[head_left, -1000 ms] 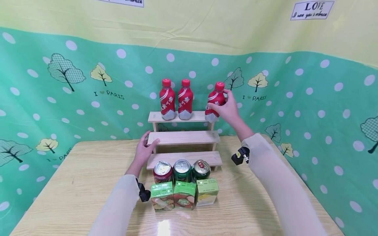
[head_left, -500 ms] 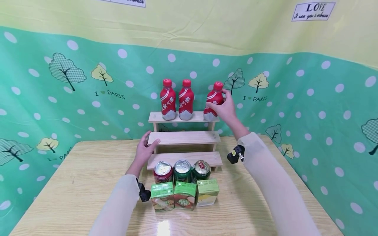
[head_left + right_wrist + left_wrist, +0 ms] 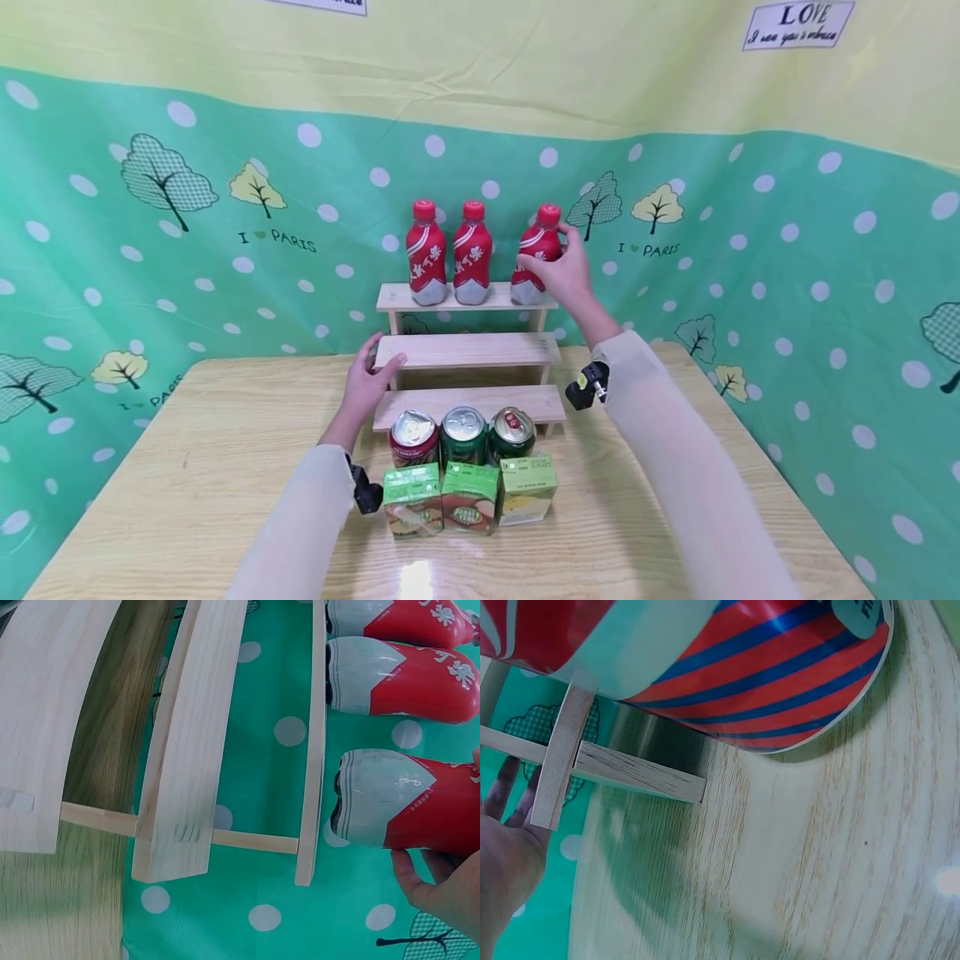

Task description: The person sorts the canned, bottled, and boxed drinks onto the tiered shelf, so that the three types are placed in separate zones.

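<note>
On the tabletop (image 3: 247, 467): we see a three-tier wooden rack (image 3: 472, 351).
Left hand (image 3: 365, 386): gripping the rack's left side.
Right hand (image 3: 567, 271): gripping the rightmost red bottle (image 3: 537, 242).
That bottle: just above the top shelf (image 3: 499, 296); if we release it tilted, it may topple.

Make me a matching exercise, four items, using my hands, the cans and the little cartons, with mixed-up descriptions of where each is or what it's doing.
Column one:
1. Left hand
2. Right hand
3. Three cans
4. Three cartons

Column two:
A. In a row between the lowest board and the front row
B. Holding a red bottle
C. In the front row on the table, nearest the person
D. Gripping the left end of the middle board

Pairs: 1-D, 2-B, 3-A, 4-C.
</note>
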